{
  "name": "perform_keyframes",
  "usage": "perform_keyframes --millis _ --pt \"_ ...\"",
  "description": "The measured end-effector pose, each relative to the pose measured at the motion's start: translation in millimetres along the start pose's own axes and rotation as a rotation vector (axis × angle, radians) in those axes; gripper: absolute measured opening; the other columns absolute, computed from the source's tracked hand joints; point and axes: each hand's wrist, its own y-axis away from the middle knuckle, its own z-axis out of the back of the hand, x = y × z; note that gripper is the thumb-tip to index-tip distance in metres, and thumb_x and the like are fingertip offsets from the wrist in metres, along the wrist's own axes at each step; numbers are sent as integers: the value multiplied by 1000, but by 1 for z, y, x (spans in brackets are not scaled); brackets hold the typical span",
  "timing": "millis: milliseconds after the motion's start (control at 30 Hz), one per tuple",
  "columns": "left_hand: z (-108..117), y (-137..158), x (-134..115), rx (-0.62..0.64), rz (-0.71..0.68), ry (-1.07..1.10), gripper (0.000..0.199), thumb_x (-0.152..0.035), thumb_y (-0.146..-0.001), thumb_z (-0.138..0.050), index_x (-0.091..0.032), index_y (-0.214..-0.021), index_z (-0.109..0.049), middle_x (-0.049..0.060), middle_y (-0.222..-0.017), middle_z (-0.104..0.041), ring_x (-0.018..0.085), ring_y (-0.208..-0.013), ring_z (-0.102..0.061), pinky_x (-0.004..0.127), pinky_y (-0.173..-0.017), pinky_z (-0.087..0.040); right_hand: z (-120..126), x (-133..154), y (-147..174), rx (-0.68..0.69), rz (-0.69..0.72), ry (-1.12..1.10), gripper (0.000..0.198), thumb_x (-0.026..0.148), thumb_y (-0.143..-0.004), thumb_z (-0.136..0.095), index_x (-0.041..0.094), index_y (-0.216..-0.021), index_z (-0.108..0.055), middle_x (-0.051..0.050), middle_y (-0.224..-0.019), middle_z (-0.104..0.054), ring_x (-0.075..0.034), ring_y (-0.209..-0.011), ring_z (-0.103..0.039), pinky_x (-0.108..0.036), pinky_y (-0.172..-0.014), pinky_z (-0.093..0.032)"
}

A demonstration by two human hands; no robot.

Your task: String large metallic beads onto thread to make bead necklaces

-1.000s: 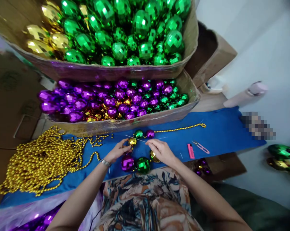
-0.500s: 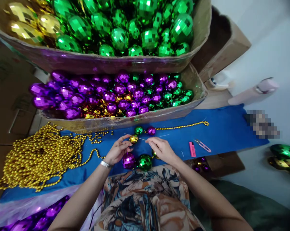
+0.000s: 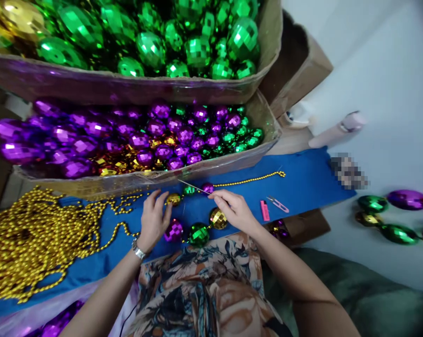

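My right hand (image 3: 235, 209) pinches a long thin needle (image 3: 192, 187), which points up and left over the blue cloth (image 3: 239, 175). My left hand (image 3: 154, 222) has its fingers apart and holds nothing I can see. Just right of its fingertips lies a shiny gold faceted ball (image 3: 173, 199). A small green ball (image 3: 189, 190) and a small purple ball (image 3: 207, 187) are beyond the hands. Nearer my body are a larger purple ball (image 3: 173, 230), a green ball (image 3: 198, 234) and a gold ball (image 3: 218, 218), the last close below my right hand.
A heap of gold bead strands (image 3: 43, 238) lies left. Behind stands a carton (image 3: 155, 177) of mostly purple balls, below another carton (image 3: 127, 84) of green ones. At right are a pink lighter (image 3: 265, 210), thread snips (image 3: 279, 204) and a pink bottle (image 3: 338, 132).
My left hand has let go near the gold ball and spread its fingers, moving left. The needle stays in my right hand. The whole view has shifted, with more showing at the right.
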Motion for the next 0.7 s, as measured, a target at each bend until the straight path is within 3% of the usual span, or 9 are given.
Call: perform_keyframes --millis 133,267,400,567,700 --pt "-32 11 -60 255 -242 68 44 -36 -92 -48 -19 -132 -45 12 -128 -53 24 -119 -49 40 -102 -41 7 12 2 -80 -70 -86 27 35 -97 -43 20 -106 -64 -2 -87 -66 -14 -81 -63 -25 -73 -47" --pt "-78 20 -101 463 -325 -64 71 -50 -78 -64 -16 -137 -40 17 -135 -46 34 -120 -45 50 -98 -42 14 19 8 -176 -134 -267 31 42 -96 -44 20 -106 -63 2 -67 -55 -11 -62 -54 -23 -60 -44" --pt "-97 24 -104 585 -344 -224 71 -31 -75 -69 -20 -138 -38 14 -134 -48 33 -116 -45 48 -91 -45 51 10 19 -437 -163 -400 25 43 -94 -50 22 -102 -60 5 -58 -44 -8 -51 -44 -21 -50 -38" --pt "-84 23 -89 705 -380 -228 74 -18 -73 -61 -18 -141 -33 15 -139 -43 34 -121 -38 47 -93 -43 127 -26 37 -787 -200 -556 26 45 -84 -64 22 -94 -59 10 -53 -26 -4 -42 -29 -16 -41 -29" --pt "-74 23 -79 724 -360 -274 81 -10 -69 -55 -17 -145 -27 15 -138 -44 33 -123 -36 48 -97 -37 172 -64 56 -1001 -271 -575 38 49 -72 -74 20 -89 -57 12 -49 -25 -3 -39 -26 -13 -38 -26"
